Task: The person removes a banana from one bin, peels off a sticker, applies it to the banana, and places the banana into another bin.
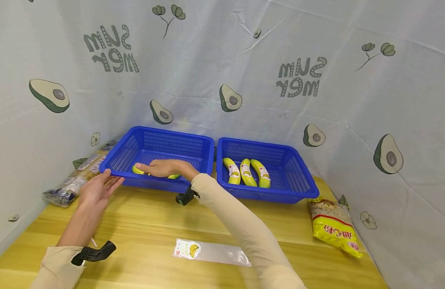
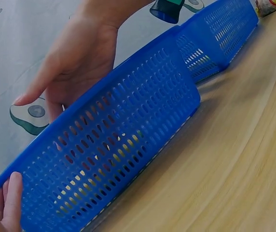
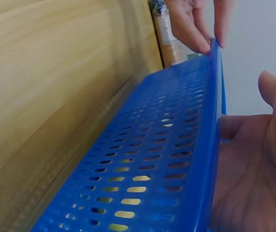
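Observation:
At the near left corner of the left blue basket [image 1: 157, 175], my left hand [image 1: 96, 192] holds the rim between thumb and fingers. My right hand [image 1: 165, 167] reaches over the front wall into this basket, its thumb standing out straight. In the left wrist view, the right hand [image 2: 82, 58] points down behind the perforated wall, which partly hides its fingers. Beside it in the basket lie bananas [image 1: 137, 169], mostly covered by the hand and rim. Whether its fingers touch them is hidden.
A second blue basket [image 1: 291, 194] to the right holds three labelled bananas [image 1: 246, 172]. A clear banana-print sleeve [image 1: 211, 252] lies on the wooden table [image 1: 143, 224]. A yellow food bag [image 1: 334, 226] sits at the right, plastic-wrapped packages [image 1: 76, 178] at the left. A printed curtain [image 1: 208, 60] hangs behind.

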### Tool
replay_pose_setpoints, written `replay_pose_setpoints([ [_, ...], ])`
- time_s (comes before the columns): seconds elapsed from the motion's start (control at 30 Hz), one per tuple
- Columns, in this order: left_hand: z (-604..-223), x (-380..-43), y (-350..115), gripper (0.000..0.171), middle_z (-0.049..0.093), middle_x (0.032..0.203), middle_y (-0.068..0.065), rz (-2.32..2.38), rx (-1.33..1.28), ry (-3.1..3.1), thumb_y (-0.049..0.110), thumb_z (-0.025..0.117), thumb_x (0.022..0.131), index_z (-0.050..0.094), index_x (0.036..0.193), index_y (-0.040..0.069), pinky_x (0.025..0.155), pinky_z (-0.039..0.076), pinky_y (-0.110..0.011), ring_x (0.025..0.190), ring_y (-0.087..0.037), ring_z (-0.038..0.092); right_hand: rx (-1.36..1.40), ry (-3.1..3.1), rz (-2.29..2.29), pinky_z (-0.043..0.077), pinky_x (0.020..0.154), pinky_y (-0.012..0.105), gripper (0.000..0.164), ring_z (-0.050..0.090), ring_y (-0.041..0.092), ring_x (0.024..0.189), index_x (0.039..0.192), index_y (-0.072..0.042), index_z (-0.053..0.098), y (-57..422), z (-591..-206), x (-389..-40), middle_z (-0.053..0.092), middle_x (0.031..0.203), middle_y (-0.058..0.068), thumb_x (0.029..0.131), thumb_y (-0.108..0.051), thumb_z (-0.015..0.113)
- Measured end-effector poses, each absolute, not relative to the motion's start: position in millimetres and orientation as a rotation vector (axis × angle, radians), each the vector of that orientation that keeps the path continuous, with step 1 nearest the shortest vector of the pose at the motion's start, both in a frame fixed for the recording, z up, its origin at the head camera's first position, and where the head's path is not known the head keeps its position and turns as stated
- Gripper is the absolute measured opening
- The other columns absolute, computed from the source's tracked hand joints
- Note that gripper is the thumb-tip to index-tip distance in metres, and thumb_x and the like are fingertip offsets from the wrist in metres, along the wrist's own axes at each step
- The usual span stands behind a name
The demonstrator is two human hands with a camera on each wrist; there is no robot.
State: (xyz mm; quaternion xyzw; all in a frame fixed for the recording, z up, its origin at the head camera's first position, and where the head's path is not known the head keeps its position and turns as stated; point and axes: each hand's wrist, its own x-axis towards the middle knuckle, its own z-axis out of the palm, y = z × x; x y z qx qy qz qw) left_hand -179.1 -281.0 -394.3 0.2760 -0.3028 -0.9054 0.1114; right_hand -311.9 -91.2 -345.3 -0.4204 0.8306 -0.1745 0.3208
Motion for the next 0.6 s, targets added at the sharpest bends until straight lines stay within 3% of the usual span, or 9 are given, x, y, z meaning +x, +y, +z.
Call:
replay_pose_setpoints([
  [0.17,-395.7,-178.9,-282.4,0.012,0.066,0.097,-0.005,-2.651,0.810,-0.899,0.002,0.064,0.106,0.063,0.116,0.008,0.079,0.068,-0.036,0.080,-0.021,0.075,-1.000,2.115,-0.574,0.056,0.104,0.030,0.079,0.061,0.024,0.138,0.154,-0.003,0.057,-87.3,-343.4,-324.9,0.060,0.154,0.014,0.115,-0.061,0.020],
  [0.43,-397.4,-178.9,-283.8,0.007,0.065,0.095,-0.005,-2.656,0.801,-0.851,-0.001,0.064,0.105,0.065,0.104,0.006,0.078,0.068,-0.037,0.079,-0.022,0.074,-0.874,2.020,-0.661,0.051,0.116,0.040,0.078,0.060,0.031,0.141,0.159,-0.001,0.050,-72.1,-333.5,-357.6,0.057,0.157,0.019,0.115,-0.060,0.022],
  [0.6,-397.8,-179.4,-284.5,0.005,0.066,0.095,-0.006,-2.666,0.768,-0.845,-0.001,0.067,0.104,0.067,0.104,0.005,0.079,0.068,-0.037,0.080,-0.022,0.074,-0.903,1.996,-0.772,0.051,0.116,0.047,0.062,0.061,0.035,0.139,0.154,0.001,0.055,-58.8,-324.3,-383.0,0.061,0.152,0.021,0.116,-0.048,0.044],
])
